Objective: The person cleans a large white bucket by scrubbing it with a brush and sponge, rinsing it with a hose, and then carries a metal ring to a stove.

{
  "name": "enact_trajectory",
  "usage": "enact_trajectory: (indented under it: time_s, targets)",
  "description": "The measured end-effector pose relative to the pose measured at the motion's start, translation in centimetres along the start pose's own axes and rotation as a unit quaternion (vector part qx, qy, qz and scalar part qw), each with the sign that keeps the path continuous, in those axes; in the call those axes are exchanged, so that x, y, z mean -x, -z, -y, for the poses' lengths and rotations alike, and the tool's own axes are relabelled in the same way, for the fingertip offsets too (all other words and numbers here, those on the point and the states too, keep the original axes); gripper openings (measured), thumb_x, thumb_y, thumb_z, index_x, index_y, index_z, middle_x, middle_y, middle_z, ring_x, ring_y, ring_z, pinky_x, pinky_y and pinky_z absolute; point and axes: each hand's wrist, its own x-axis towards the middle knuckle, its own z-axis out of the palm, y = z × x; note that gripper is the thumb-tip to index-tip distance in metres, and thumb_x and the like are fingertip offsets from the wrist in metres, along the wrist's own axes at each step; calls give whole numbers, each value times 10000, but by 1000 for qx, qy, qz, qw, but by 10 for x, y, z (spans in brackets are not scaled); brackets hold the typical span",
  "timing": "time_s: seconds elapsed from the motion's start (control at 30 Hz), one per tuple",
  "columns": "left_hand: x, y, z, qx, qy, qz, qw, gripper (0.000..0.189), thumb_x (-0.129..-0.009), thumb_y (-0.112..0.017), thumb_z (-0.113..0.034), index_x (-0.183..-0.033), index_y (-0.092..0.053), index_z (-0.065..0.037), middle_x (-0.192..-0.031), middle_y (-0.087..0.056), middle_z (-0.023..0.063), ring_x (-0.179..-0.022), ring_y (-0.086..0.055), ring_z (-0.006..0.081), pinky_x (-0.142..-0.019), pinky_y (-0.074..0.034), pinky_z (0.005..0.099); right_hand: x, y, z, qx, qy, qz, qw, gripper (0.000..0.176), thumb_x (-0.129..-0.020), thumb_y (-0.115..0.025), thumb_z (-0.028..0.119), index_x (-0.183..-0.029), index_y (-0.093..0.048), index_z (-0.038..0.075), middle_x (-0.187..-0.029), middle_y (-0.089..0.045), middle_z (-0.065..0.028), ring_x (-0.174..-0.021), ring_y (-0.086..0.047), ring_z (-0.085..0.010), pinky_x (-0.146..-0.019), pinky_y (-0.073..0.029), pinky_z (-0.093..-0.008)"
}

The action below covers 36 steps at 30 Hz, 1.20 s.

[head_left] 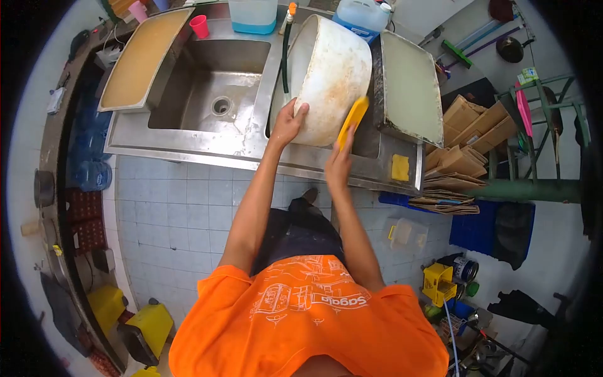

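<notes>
A large round white pot (336,72) with brownish stains rests tilted on its side over the right sink basin. My left hand (288,124) grips its near rim, thumb on the outer wall. In my right hand (339,162) is a yellow scrub brush (354,120), held by its handle against the pot's outer side; its bristles are hidden. A dark green hose (285,63) with an orange fitting hangs by the pot's left side. To the right of the pot stands a deep rectangular pan (408,88) with cloudy liquid.
A yellow sponge (400,168) lies on the counter's right corner. Left of the left basin (217,81) leans a tan-bottomed tray (141,60). A pink cup (199,26) and jugs of blue liquid (254,16) line the back. Folded cardboard (471,125) stands at right.
</notes>
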Motion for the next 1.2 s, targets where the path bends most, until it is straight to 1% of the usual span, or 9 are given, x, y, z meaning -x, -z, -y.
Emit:
enact_trajectory:
  time_s: [0.23, 0.3, 0.43, 0.57, 0.63, 0.73, 0.83, 1.03, 1.2]
  targets:
    - [0, 2, 6, 6, 14, 6, 1000, 402, -993, -554, -291, -1219, -571, 42, -1110, -660, 78, -1018, -571, 127, -909, -441, 276, -54, 0, 23, 14, -8, -59, 998, 655, -986, -397, 51, -1547, -71, 144, -1522, -290, -230, -1152, -538, -477, -909, -494, -457]
    - [-3, 4, 4, 29, 19, 37, 999, 402, -995, -551, -289, -1227, -567, 39, -1119, -656, 80, -1021, -569, 127, -913, -440, 279, -76, 13, 44, -67, -104, 44, 991, 608, -1006, -403, 119, -1538, -108, 92, -1550, -214, -245, -1335, -360, -451, -1051, -391, -441]
    - [-4, 3, 12, 12, 4, 19, 1000, 413, -998, -542, -301, -1227, -563, 42, -1128, -653, 79, -1023, -565, 126, -918, -437, 282, 37, -27, 1, -46, -85, 11, 995, 615, -1021, -379, 166, -1544, -63, 100, -1560, -171, -260, -1316, -394, -456, -1006, -423, -440]
    - [-4, 5, 9, 10, -2, 35, 999, 408, -995, -549, -292, -1233, -559, 39, -1116, -654, 73, -1021, -563, 128, -913, -435, 280, -21, 0, 23, -88, -230, -12, 969, 613, -1029, -353, 194, -1548, -42, 100, -1562, -192, -250, -1328, -418, -409, -1033, -404, -414]
    - [-2, 3, 17, 44, -6, 43, 998, 401, -994, -551, -286, -1234, -559, 36, -1103, -655, 68, -1009, -558, 122, -903, -435, 274, -65, 18, 24, -96, -193, 77, 973, 615, -1028, -352, 207, -1548, -43, 96, -1575, -162, -237, -1383, -351, -381, -1090, -342, -405]
    - [-4, 4, 4, -11, 8, 28, 1000, 420, -994, -552, -295, -1236, -553, 48, -1115, -651, 72, -1015, -554, 118, -911, -430, 271, 1, -11, 17, -7, -80, -16, 997, 611, -1022, -377, 186, -1549, -68, 168, -1524, -297, -226, -1231, -498, -442, -961, -469, -455]
    - [-5, 3, 8, 17, -11, 33, 999, 445, -994, -552, -312, -1251, -546, 51, -1137, -645, 81, -1038, -552, 125, -930, -421, 274, 54, -40, -10, -37, -69, -29, 996, 626, -1014, -389, 160, -1546, -61, 126, -1559, -201, -234, -1315, -419, -419, -985, -458, -428]
    - [-5, 6, 11, 40, 35, 53, 997, 477, -997, -540, -346, -1272, -538, 44, -1151, -643, 80, -1059, -555, 138, -953, -414, 286, -58, 11, 49, -71, -118, 25, 990, 644, -1012, -412, 154, -1539, -47, 101, -1464, -369, -274, -1254, -459, -466, -1020, -423, -419]
    - [-6, 7, 13, 28, 8, 53, 998, 480, -998, -533, -371, -1267, -552, 26, -1176, -636, 81, -1089, -536, 132, -969, -404, 287, 79, -48, -28, -72, -118, 45, 989, 652, -1007, -405, 106, -1537, -27, 69, -1557, -180, -265, -1375, -334, -426, -1057, -383, -417]
